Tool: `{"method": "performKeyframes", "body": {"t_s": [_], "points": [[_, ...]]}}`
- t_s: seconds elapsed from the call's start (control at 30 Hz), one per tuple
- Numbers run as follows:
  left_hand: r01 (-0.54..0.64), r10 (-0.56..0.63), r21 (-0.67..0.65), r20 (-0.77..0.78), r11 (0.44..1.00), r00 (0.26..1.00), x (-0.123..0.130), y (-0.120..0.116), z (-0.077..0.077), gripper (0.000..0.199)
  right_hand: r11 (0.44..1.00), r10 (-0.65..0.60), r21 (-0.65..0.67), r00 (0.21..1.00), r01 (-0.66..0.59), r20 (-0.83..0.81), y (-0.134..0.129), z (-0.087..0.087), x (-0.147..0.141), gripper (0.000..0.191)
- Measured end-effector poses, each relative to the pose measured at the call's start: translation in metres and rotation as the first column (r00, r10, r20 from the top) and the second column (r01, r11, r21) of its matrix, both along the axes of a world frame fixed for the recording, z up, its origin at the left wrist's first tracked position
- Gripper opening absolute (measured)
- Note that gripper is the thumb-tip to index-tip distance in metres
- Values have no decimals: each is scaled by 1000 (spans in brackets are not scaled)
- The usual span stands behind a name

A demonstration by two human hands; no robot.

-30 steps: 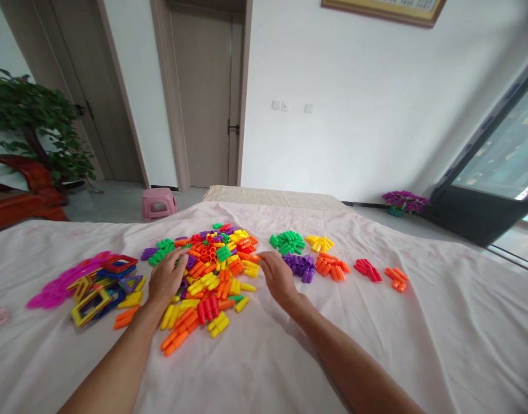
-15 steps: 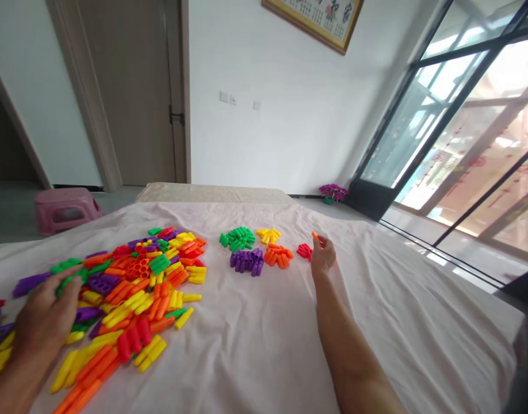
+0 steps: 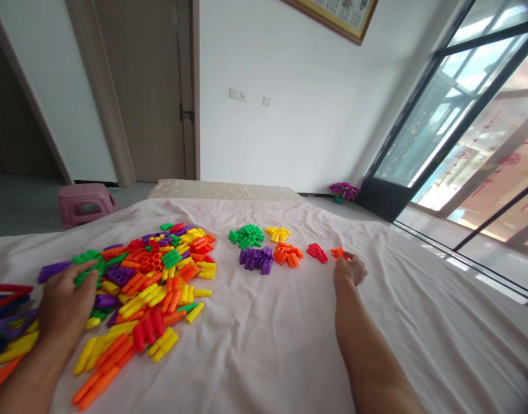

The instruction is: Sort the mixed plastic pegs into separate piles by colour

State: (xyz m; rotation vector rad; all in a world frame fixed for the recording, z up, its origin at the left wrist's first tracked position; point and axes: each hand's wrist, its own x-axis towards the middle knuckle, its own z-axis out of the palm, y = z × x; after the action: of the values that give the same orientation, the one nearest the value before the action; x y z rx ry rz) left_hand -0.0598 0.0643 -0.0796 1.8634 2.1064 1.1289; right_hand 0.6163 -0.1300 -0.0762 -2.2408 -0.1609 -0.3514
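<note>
My left hand [image 3: 69, 299] reaches onto the left side of a mixed pile of plastic tube-shaped building pieces [image 3: 154, 263], with thumb and forefinger closed around a green piece [image 3: 80, 278]. At the right, my right hand [image 3: 351, 269] pinches a small orange piece [image 3: 338, 252] at the cloth; its fingertips are partly hidden. Just left of that hand lies a small red group [image 3: 317, 252]. Further left are sorted groups: orange pieces [image 3: 289, 255], yellow pieces [image 3: 278, 234], purple pieces [image 3: 256, 260] and green pieces [image 3: 248, 236].
A wrinkled pale cloth [image 3: 264, 339] covers the table. Blue and red frame-like pieces [image 3: 9, 313] lie beyond my left forearm at the left edge. A pink stool [image 3: 87, 204] stands behind on the floor; potted purple flowers [image 3: 344, 191] sit by the glass door.
My right hand has come down to the cloth with the orange piece, to the right of the red group. My left hand stays at the pile's left side. The view has shifted slightly left.
</note>
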Motion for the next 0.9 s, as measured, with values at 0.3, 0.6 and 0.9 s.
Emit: {"method": "performKeyframes", "body": {"t_s": [0.3, 0.6, 0.9], "points": [[18, -20, 14, 116, 1000, 993, 9, -7, 8, 45, 974, 8, 200, 899, -106, 437, 19, 19, -32, 42], [47, -48, 16, 88, 999, 995, 6, -2, 4, 44, 439, 744, -124, 282, -890, 606, 54, 62, -206, 17], [30, -27, -17, 115, 999, 993, 9, -5, 9, 43, -29, 968, -379, -120, -925, 220, 69, 37, -330, 33]]}}
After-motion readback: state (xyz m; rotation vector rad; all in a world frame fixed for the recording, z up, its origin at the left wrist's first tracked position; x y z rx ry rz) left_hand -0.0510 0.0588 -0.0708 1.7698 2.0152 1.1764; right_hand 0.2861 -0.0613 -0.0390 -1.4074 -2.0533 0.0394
